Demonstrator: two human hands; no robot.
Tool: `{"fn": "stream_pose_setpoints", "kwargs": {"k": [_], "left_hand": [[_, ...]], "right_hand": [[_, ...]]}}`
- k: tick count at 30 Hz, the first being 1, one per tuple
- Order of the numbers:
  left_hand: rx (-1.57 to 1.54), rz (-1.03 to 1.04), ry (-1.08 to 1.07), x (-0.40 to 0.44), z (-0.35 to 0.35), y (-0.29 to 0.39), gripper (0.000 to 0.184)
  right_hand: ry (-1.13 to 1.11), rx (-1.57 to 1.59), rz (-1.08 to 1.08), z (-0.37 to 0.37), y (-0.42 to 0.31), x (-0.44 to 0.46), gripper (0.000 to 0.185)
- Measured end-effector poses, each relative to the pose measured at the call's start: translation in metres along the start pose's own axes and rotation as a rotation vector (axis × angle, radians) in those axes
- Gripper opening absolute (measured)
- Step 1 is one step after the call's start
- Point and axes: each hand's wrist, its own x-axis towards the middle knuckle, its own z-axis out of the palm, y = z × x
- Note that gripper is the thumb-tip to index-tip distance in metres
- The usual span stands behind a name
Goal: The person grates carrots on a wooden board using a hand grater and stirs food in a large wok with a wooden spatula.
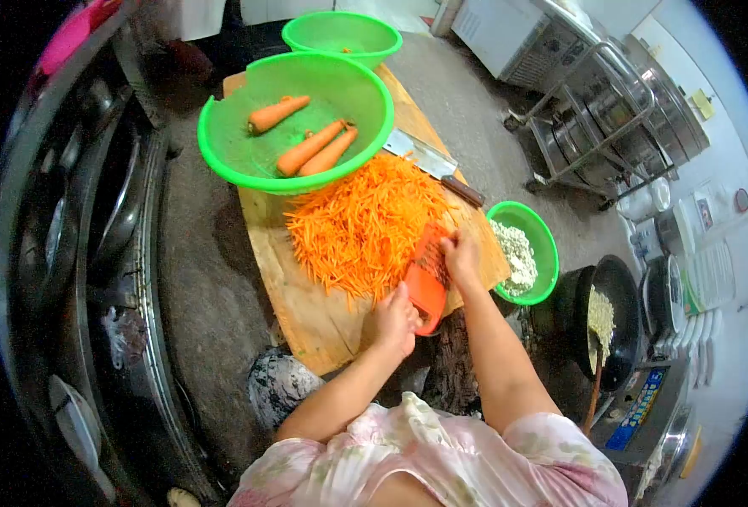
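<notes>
An orange grater (427, 291) slants over the near right part of the wooden board (285, 291). My left hand (397, 321) is closed round its lower end. My right hand (461, 258) is closed at the grater's upper part, its fingers pressed near the grating surface; what it holds there is mostly hidden. Beside the grater lies a large heap of shredded carrot (365, 224). Behind the heap, a green basket (213, 139) holds three whole carrots (310, 148). A cleaver (429, 159) with a dark wooden handle rests at the board's right edge.
Another green basket (340, 34) stands at the back. Right of the board are a green bowl (545, 253) of pale chopped food and a black wok (631, 325) with a wooden-handled utensil. A metal trolley (593, 127) with pots stands at the back right; metal shelving (150, 313) lines the left.
</notes>
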Motion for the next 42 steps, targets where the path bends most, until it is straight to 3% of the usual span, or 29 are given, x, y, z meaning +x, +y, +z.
{"fn": "stream_pose_setpoints", "kwargs": {"k": [3,4,9,11,15,21,26,31,34,36,39,40,41,42], "left_hand": [[0.031,-0.01,0.008,-0.009,-0.009,0.002,0.026],[0.043,-0.015,0.008,-0.006,-0.009,0.004,0.026],[0.012,-0.018,-0.012,-0.004,-0.01,0.006,0.025],[0.009,-0.004,-0.026,-0.006,-0.01,0.004,0.025],[0.054,-0.005,0.0,-0.003,-0.01,0.002,0.024],[0.017,-0.033,-0.006,0.0,-0.017,-0.001,0.027],[0.011,-0.033,-0.037,0.001,-0.021,-0.002,0.024],[0.0,-0.034,-0.009,0.004,-0.017,0.001,0.024],[0.017,-0.065,-0.005,0.009,-0.022,0.001,0.027],[0.03,-0.049,-0.016,0.003,-0.022,0.002,0.029],[0.056,-0.058,-0.067,0.006,-0.031,0.0,0.027],[0.096,-0.044,-0.083,0.005,-0.032,0.002,0.026],[0.135,-0.032,-0.097,0.003,-0.032,0.002,0.024],[0.174,-0.023,-0.11,0.0,-0.032,0.003,0.022]], "right_hand": [[-0.079,-0.045,0.078,0.004,0.041,0.022,0.017],[-0.087,0.027,0.114,-0.01,0.018,0.015,0.016],[-0.055,-0.021,-0.292,-0.042,-0.01,-0.035,0.016],[-0.195,-0.041,-0.318,-0.064,-0.031,-0.056,0.019],[-0.205,0.061,-0.265,-0.065,-0.028,-0.064,0.017],[-0.251,-0.001,-0.35,-0.062,-0.038,-0.052,0.014],[-0.148,-0.007,-0.343,-0.026,0.004,-0.034,0.016],[-0.096,-0.06,-0.332,-0.028,-0.013,-0.021,0.014],[-0.112,-0.038,-0.397,-0.01,0.016,0.008,0.014],[-0.244,-0.169,-0.489,0.004,0.031,0.05,0.012],[-0.274,-0.417,-0.65,-0.039,-0.066,0.071,0.009],[-0.115,-0.221,-0.734,-0.031,-0.077,0.089,0.009],[-0.256,-0.091,-0.666,-0.049,-0.114,0.103,0.024],[-0.15,0.034,-0.693,-0.073,-0.149,0.097,0.032]]}}
